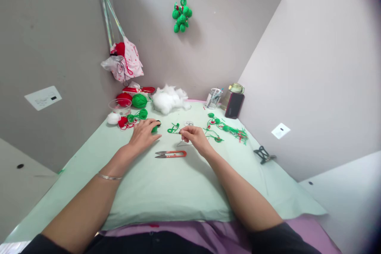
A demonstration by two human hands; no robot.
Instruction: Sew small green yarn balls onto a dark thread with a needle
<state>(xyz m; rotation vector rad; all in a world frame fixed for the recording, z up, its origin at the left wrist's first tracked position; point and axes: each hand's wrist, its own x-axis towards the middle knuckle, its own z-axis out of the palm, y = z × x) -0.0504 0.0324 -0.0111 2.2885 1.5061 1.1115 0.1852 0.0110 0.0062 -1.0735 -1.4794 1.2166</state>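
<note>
My left hand (pixel 144 134) lies low over the table, thumb spread from the fingers. Under its fingertips are a small green piece (pixel 154 129) and something black (pixel 158 123), both partly hidden. My right hand (pixel 193 135) is closed in a pinch on a thin needle-like tool (pixel 175 132), too fine to name surely. Beside that tool's far end lies looped green yarn (pixel 172 129). Red-handled thread snips (pixel 171 154) rest between the hands, nearer to me, blades pointing left. A thin grey wire-like piece (pixel 180 143) shows below my right fingers.
White stuffing (pixel 169 99) sits at the back. Left of it are a green yarn ball (pixel 139 101), red yarn (pixel 124 99) and a clear bowl (pixel 120 107). Green crocheted pieces (pixel 226 128) trail at right. Behind them stand a pen jar (pixel 213 99) and a dark phone (pixel 235 105).
</note>
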